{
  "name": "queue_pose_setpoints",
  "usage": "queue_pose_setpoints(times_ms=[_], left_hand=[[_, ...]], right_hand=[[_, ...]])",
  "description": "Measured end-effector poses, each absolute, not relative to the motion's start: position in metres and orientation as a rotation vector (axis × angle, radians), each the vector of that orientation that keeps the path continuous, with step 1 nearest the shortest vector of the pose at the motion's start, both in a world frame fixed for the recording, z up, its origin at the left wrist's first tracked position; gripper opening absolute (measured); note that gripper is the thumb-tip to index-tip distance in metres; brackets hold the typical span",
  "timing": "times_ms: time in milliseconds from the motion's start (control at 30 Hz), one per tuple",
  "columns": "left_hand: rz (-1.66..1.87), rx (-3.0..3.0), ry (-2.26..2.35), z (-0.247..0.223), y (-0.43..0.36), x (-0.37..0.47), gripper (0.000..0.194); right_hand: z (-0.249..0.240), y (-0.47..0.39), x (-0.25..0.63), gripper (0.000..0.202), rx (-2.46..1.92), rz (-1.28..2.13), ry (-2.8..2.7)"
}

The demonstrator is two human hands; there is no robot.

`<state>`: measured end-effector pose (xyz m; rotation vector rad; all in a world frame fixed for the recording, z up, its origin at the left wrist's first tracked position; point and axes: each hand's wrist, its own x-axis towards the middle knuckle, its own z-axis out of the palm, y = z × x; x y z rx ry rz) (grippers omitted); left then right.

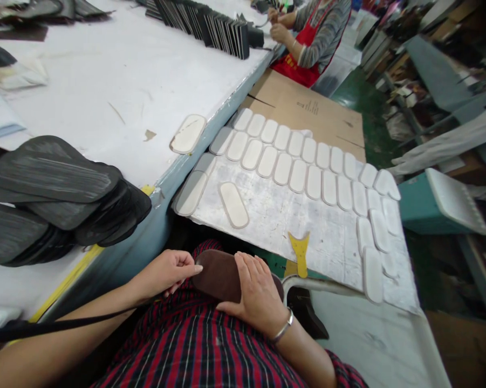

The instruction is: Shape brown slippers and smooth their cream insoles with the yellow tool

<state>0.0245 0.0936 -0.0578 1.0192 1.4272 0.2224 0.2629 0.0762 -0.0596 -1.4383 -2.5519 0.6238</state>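
Note:
A dark brown, rounded oblong piece, leather-like, point(218, 274) lies across my lap. My right hand point(257, 285) rests flat over its right part, fingers stretched and thumb apart, covering much of it. At the piece's left end is my left hand point(180, 272), its fingers curled and its thumb tip on the edge. Whether the curled fingers hold anything small besides the edge is hidden. Just beyond, a single pale oval piece point(233, 205) with a thin border lies on the silvery board point(275, 210). A yellow forked tool point(300, 252) sits at the board's near edge.
Rows of pale oval pieces point(282, 171) cover the board's far part and right side. Dark oval pieces point(52, 178) are stacked on the white table point(89, 70) at left. A co-worker in a red apron point(307, 37) is at the far end, beyond a cardboard sheet point(307, 108).

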Motion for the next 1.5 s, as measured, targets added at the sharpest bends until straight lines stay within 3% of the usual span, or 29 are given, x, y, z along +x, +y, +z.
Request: queue_pose_setpoints(times_ms=[233, 433, 867, 1500], left_hand=[[0.247, 1.504, 1.336, -0.049, 0.108, 0.033, 0.035], [0.326, 1.221, 1.106, -0.036, 0.11, 0.045, 0.037], [0.23, 1.08, 1.424, -0.065, 0.09, 0.015, 0.043], [0.346, 1.519, 1.422, -0.065, 0.091, 0.011, 0.034]], right_hand=[[-0.058, 0.078, 0.261, 0.099, -1.462, 0.646, -2.504], [-0.057, 0.079, 0.26, 0.094, -1.471, 0.694, -2.474], [-0.056, 0.085, 0.245, 0.097, -1.463, 0.681, -2.574], [-0.054, 0.087, 0.232, 0.091, -1.445, 0.661, -2.633]])
